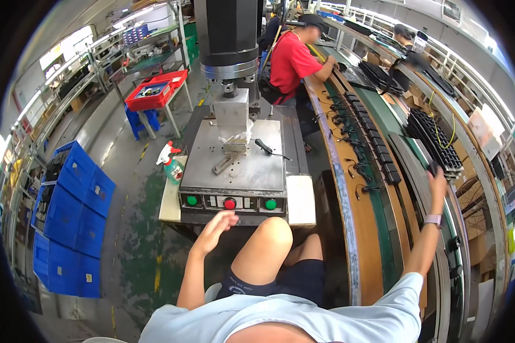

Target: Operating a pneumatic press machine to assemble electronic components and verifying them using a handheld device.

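Observation:
My left hand (214, 230) hovers just in front of a bench press's control panel, fingers stretched out and holding nothing. Below the panel's red button (229, 203) are its fingertips; green buttons (191, 200) sit at either end. On the press's steel bed (206, 171) lies a small black part with a short cable (263, 147), right of the metal ram block (232, 111). Far out to the right, my right hand (438, 186) closes on a small black block (433, 168), beside a black tray stack (432, 140). Its fingers show only in part.
A row of black adapters (373, 134) with cables lines the conveyor bench (340, 188) to my right. A person in red (292, 66) works farther along it. A spray bottle (171, 164) stands left of the press. Blue bins (77, 211) and a red crate (154, 91) are at left.

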